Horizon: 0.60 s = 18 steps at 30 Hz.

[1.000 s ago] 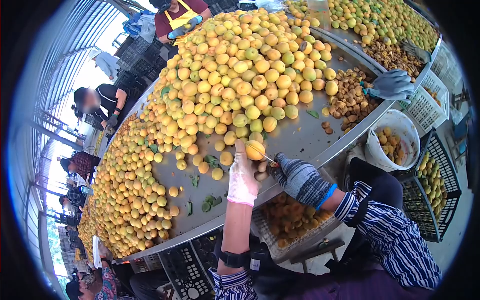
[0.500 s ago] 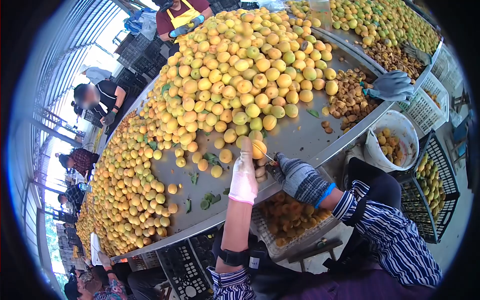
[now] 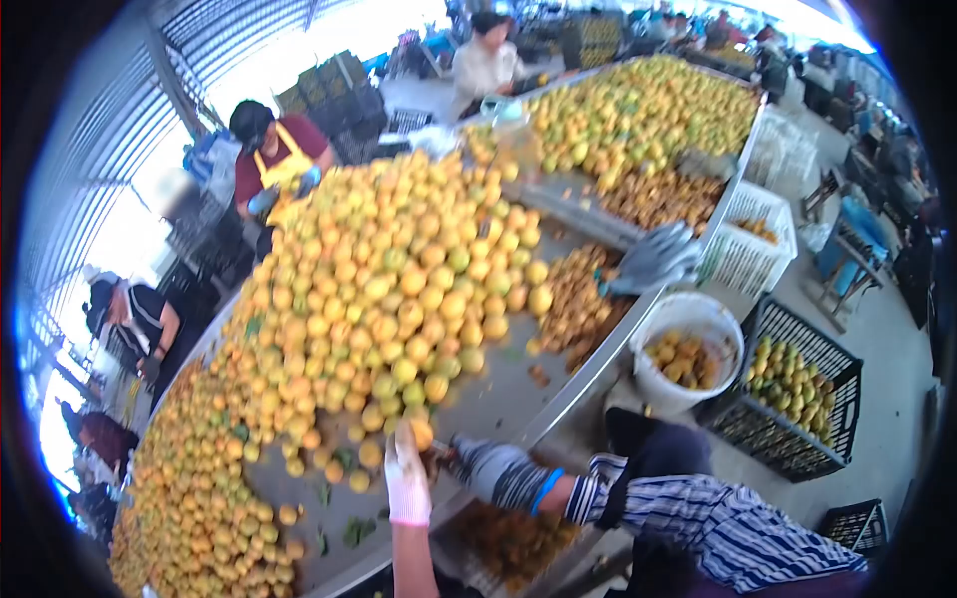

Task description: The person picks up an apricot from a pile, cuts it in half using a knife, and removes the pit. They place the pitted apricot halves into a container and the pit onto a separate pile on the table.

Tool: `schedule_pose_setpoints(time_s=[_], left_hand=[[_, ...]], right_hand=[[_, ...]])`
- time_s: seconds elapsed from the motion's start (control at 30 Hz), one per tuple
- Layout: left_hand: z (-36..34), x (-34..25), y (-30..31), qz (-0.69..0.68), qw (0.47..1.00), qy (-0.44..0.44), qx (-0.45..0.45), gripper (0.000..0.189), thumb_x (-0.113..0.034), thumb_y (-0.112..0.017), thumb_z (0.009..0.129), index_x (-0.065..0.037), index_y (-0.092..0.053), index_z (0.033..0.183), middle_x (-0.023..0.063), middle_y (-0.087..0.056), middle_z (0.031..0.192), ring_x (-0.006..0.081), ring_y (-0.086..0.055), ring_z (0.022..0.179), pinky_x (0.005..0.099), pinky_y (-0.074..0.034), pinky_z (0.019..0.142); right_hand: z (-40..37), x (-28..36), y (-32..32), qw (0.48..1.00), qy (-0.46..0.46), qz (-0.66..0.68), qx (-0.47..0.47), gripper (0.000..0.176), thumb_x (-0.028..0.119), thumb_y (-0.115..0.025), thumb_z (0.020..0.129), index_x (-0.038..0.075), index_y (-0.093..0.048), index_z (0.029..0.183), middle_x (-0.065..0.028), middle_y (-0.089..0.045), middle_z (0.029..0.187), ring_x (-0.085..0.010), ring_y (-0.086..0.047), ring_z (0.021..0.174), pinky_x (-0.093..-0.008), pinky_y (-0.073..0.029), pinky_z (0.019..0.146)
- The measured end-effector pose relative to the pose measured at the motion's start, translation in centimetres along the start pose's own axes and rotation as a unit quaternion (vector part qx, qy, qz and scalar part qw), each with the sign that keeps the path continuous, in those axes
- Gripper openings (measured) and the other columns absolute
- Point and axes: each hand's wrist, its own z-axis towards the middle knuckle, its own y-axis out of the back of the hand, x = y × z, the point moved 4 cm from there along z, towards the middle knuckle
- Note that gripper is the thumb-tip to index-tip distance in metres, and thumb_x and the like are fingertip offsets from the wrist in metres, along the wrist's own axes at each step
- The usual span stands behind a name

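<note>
My left hand [image 3: 407, 483], in a white glove with a pink cuff, is closed around an orange apricot [image 3: 422, 435] at the front of the metal table [image 3: 518, 384]. Close beside it, my right hand [image 3: 493, 468] in a grey striped knit glove grips a small thin tool, probably a knife, pointing toward the fruit; motion blur hides its exact shape. A big heap of yellow-orange apricots [image 3: 389, 279] rises just beyond both hands. Loose green leaves [image 3: 357, 530] lie on the metal left of my left hand.
Pits or halved pieces [image 3: 578, 299] are piled near a grey glove [image 3: 653, 259] on the rim. To the right stand a white bucket [image 3: 688, 349], a black crate [image 3: 802, 389] and a white basket [image 3: 753, 239]. A person in a yellow apron [image 3: 284, 159] works across the table.
The view has swung up and right, bringing more of the far hall and right floor into sight. My hands keep the same hold, with the apricot still in the left.
</note>
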Motion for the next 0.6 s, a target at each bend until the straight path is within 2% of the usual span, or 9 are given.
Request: schedule_pose_setpoints(time_s=[0.03, 0.13, 0.23, 0.3, 0.33, 0.37, 0.43, 0.53, 0.6], left_hand=[[-0.5, -0.6, -0.6, -0.005, 0.997, -0.072, -0.018, 0.047, -0.053, -0.046, 0.09, -0.008, -0.053, 0.097, 0.001, -0.057, 0.067, 0.0045, -0.043, 0.047, 0.0195, -0.026, 0.038], [-1.7, -2.2, -1.0, -0.013, 0.997, -0.077, 0.008, 0.044, -0.051, -0.049, 0.09, -0.008, -0.053, 0.098, 0.001, -0.057, 0.07, 0.0046, -0.044, 0.048, 0.0188, -0.028, 0.038], [-1.1, -1.6, -0.3, -0.003, 0.998, -0.056, 0.028, 0.035, -0.041, -0.057, 0.088, -0.008, -0.052, 0.099, -0.0014, -0.052, 0.069, 0.0045, -0.042, 0.047, 0.0201, -0.029, 0.04], [-0.4, -1.6, 0.4, 0.098, 0.958, -0.27, 0.004, 0.031, -0.036, -0.058, 0.089, -0.007, -0.053, 0.096, -0.0033, -0.049, 0.068, 0.003, -0.04, 0.05, 0.0191, -0.029, 0.043], [-1.4, -2.2, 0.2, 0.044, 0.99, -0.133, 0.035, 0.031, -0.037, -0.057, 0.09, -0.006, -0.053, 0.095, -0.0049, -0.047, 0.067, 0.0021, -0.038, 0.052, 0.0178, -0.028, 0.045], [-1.4, -2.3, 0.0, 0.043, 0.99, -0.131, 0.032, 0.031, -0.037, -0.057, 0.09, -0.006, -0.053, 0.095, -0.0049, -0.047, 0.067, 0.0021, -0.038, 0.052, 0.0178, -0.028, 0.045], [-1.5, -2.6, -0.3, -0.005, 0.986, -0.166, 0.009, 0.04, -0.049, -0.056, 0.087, -0.009, -0.053, 0.087, -0.0043, -0.043, 0.063, 0.0018, -0.037, 0.048, 0.0175, -0.023, 0.041], [-1.5, -2.6, -0.5, -0.075, 0.991, -0.106, 0.004, 0.041, -0.05, -0.058, 0.086, -0.009, -0.052, 0.087, -0.0046, -0.043, 0.063, 0.0023, -0.035, 0.047, 0.0178, -0.022, 0.04], [-0.4, -2.2, 0.2, -0.075, 0.991, -0.113, 0.001, 0.04, -0.049, -0.058, 0.086, -0.01, -0.052, 0.089, -0.0057, -0.043, 0.063, 0.0021, -0.035, 0.048, 0.0176, -0.023, 0.041]], right_hand=[[0.1, 0.3, 0.2, 1.0, -0.014, 0.002, 0.019, 0.021, 0.025, -0.05, 0.088, 0.005, -0.051, 0.095, -0.0201, -0.061, 0.077, -0.0378, -0.061, 0.073, -0.0466, -0.047, 0.063], [0.2, 0.5, 0.7, 1.0, 0.002, 0.023, 0.013, 0.022, 0.026, -0.05, 0.089, 0.004, -0.05, 0.095, -0.0195, -0.061, 0.075, -0.0374, -0.061, 0.071, -0.0469, -0.047, 0.061], [0.4, 0.4, 0.4, 1.0, -0.004, 0.004, 0.018, 0.023, 0.027, -0.05, 0.089, 0.004, -0.05, 0.096, -0.0189, -0.061, 0.075, -0.037, -0.061, 0.07, -0.0462, -0.048, 0.06], [0.4, 0.9, 0.7, 1.0, -0.009, -0.002, 0.024, 0.024, 0.027, -0.05, 0.089, 0.004, -0.049, 0.096, -0.0188, -0.061, 0.075, -0.0369, -0.061, 0.07, -0.0458, -0.048, 0.059], [0.4, 1.1, 0.7, 1.0, -0.012, -0.012, 0.027, 0.024, 0.027, -0.05, 0.089, 0.004, -0.049, 0.096, -0.0187, -0.061, 0.074, -0.0368, -0.061, 0.069, -0.0455, -0.048, 0.059], [0.4, 1.1, 0.4, 0.999, -0.011, -0.011, 0.03, 0.024, 0.027, -0.05, 0.089, 0.004, -0.049, 0.096, -0.0187, -0.061, 0.074, -0.0368, -0.061, 0.069, -0.0455, -0.048, 0.059], [0.5, 1.1, 0.3, 1.0, 0.01, 0.018, 0.001, 0.024, 0.027, -0.049, 0.09, 0.004, -0.049, 0.095, -0.0187, -0.061, 0.074, -0.0367, -0.061, 0.068, -0.045, -0.048, 0.058], [0.6, 1.4, 0.5, 1.0, -0.011, 0.018, 0.008, 0.024, 0.026, -0.05, 0.089, 0.003, -0.05, 0.095, -0.0196, -0.061, 0.075, -0.037, -0.061, 0.069, -0.0453, -0.048, 0.059], [0.5, 1.6, 0.7, 1.0, -0.003, 0.018, -0.001, 0.023, 0.025, -0.05, 0.089, 0.003, -0.05, 0.095, -0.02, -0.06, 0.075, -0.0372, -0.061, 0.069, -0.0455, -0.047, 0.059]])
